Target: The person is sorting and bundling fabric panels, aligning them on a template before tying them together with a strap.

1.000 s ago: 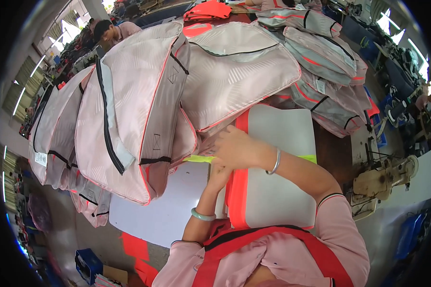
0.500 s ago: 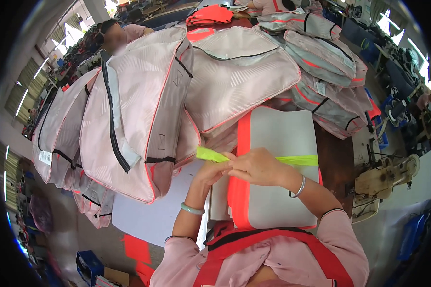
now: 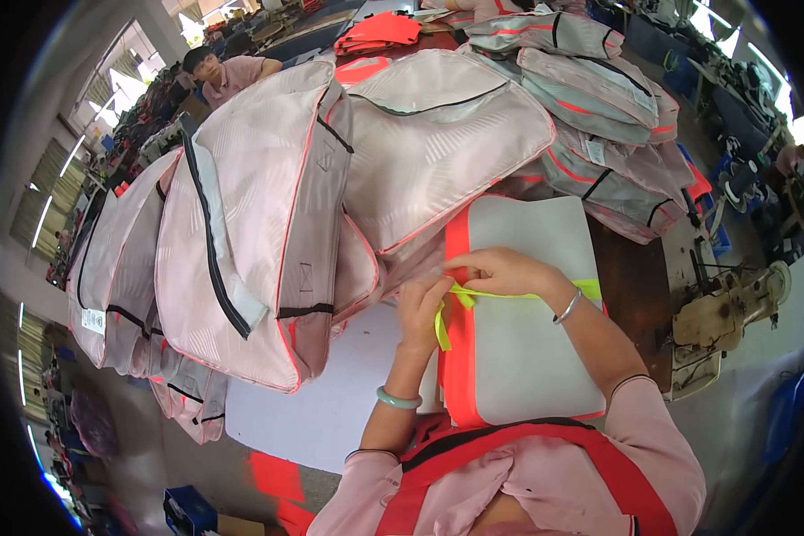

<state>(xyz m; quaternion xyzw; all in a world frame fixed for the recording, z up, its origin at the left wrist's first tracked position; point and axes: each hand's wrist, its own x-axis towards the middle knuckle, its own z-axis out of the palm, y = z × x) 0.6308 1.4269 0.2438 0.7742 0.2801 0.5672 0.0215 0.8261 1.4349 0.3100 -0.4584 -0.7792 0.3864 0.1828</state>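
- Head view: a neon yellow-green strap (image 3: 509,296) lies across a flat grey fabric panel (image 3: 536,339) edged with an orange band (image 3: 458,357), on the white worktable (image 3: 330,402) right in front of the person.
- The left hand (image 3: 420,308) pinches the strap's near end, which bends down over the orange band; a pale green bangle (image 3: 397,398) sits on that wrist.
- The right hand (image 3: 500,271) is closed on the strap just beside the left, fingers pressing it at the band; a silver bracelet (image 3: 566,306) circles the wrist.
- The strap's far end shows past the right forearm, at the panel's right side.
- Just beyond the hands, touching the panel's top edge, rises a heap of pale pink bags (image 3: 348,179) with orange piping and black zips.
- A small white label (image 3: 91,320) hangs on a bag at the far left; its print is too small to read.
- Folded orange fabric pieces (image 3: 380,31) lie at the far end of the heap.
- A sewing machine (image 3: 732,308) stands to the right, off the table's edge.
- Another person (image 3: 228,71) sits beyond the heap, upper left.
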